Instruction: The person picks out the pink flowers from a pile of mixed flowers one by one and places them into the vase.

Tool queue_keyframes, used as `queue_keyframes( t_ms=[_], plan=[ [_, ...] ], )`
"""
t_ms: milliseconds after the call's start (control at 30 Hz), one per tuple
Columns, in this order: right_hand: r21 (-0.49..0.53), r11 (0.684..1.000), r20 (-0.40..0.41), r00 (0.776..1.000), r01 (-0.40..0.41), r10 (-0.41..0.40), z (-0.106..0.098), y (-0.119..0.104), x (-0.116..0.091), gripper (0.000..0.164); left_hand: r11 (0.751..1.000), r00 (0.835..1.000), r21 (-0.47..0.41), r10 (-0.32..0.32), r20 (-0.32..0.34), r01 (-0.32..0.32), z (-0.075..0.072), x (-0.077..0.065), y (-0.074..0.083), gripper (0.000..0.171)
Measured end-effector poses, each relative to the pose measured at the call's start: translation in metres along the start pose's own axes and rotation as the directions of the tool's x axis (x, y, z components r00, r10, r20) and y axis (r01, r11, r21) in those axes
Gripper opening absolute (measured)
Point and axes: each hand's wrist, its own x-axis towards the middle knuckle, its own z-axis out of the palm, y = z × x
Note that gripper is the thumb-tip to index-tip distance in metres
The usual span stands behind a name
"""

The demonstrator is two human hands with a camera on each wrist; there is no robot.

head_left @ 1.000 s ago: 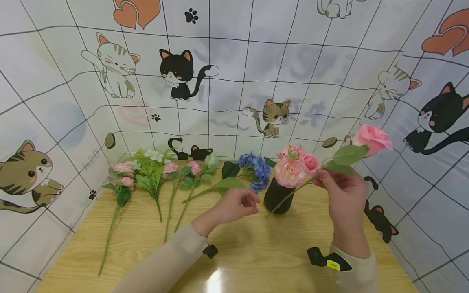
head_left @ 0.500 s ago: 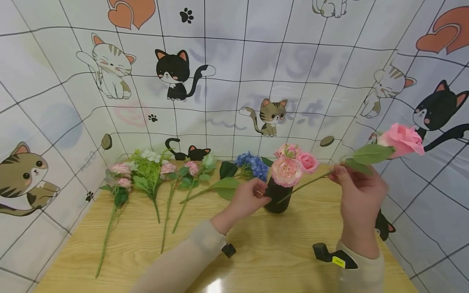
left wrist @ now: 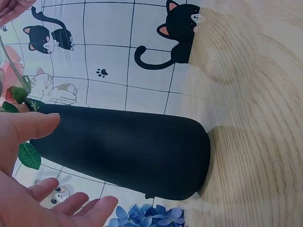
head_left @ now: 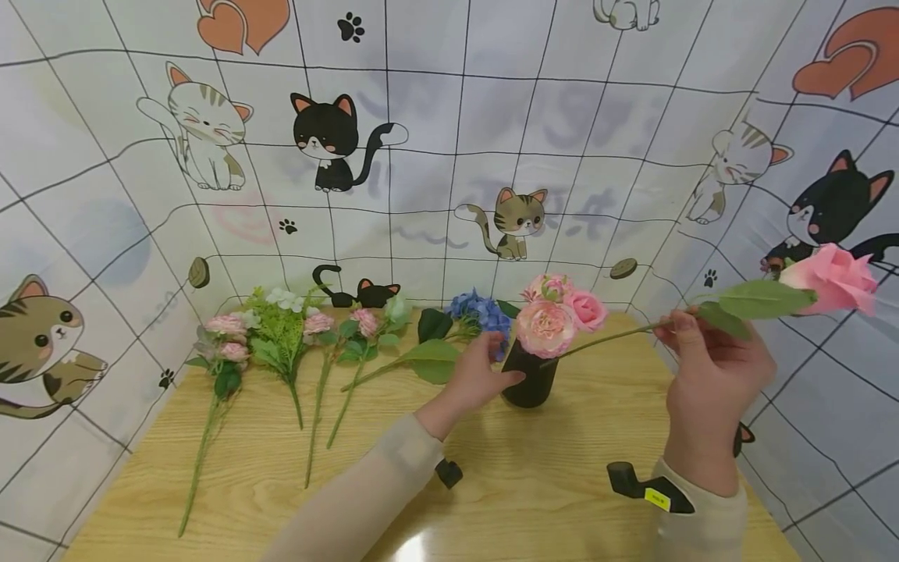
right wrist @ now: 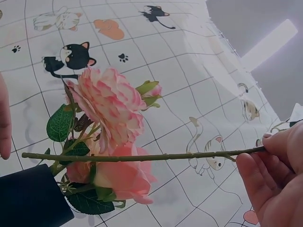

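My right hand (head_left: 719,390) pinches the green stem (right wrist: 189,155) of a pink rose (head_left: 829,279), whose bloom points out to the right. The stem's bare end reaches left to the mouth of a black vase (head_left: 528,378), across the flowers in the right wrist view. Pink blooms (head_left: 551,328) stand in the vase. My left hand (head_left: 481,375) is at the vase's left side, thumb and fingers spread around its upper part. In the left wrist view the thumb (left wrist: 35,126) overlaps the vase near its mouth, while the fingers extend beneath it.
On the wooden table (head_left: 492,499) a blue hydrangea (head_left: 477,312) lies just left of the vase. Further left are pink flower stems (head_left: 228,336) and a green spray (head_left: 281,328). A cat-print cloth (head_left: 421,156) hangs behind and at both sides.
My right hand has moved right with the rose, bringing the stem's end up to the vase mouth. My left hand has moved right to the vase, its fingers spreading.
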Motion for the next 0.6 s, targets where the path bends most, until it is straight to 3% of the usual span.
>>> queue_keyframes(
  t_ms=[133, 267, 367, 600],
  plan=[
    [-0.038, 0.999, -0.008, 0.999, 0.033, -0.033, -0.001, 0.000, 0.002, 0.028, 1.000, 1.000, 0.027, -0.009, 0.025, 0.008, 0.004, 0.005, -0.002, 0.084],
    [0.004, 1.000, -0.057, 0.998, 0.017, -0.016, -0.001, -0.001, 0.004, 0.027, 0.997, 0.997, 0.077, 0.009, 0.074, -0.014, 0.007, 0.010, -0.003, 0.093],
    [0.069, 0.998, -0.107, 0.994, -0.001, 0.008, 0.000, -0.001, 0.005, 0.025, 0.995, 0.995, 0.094, 0.017, 0.095, -0.026, 0.008, 0.014, -0.004, 0.095],
    [0.083, 0.996, -0.161, 0.987, 0.015, -0.002, 0.001, -0.001, 0.004, 0.024, 0.990, 0.995, 0.130, 0.037, 0.097, -0.050, 0.016, 0.023, -0.008, 0.096]
  ],
)
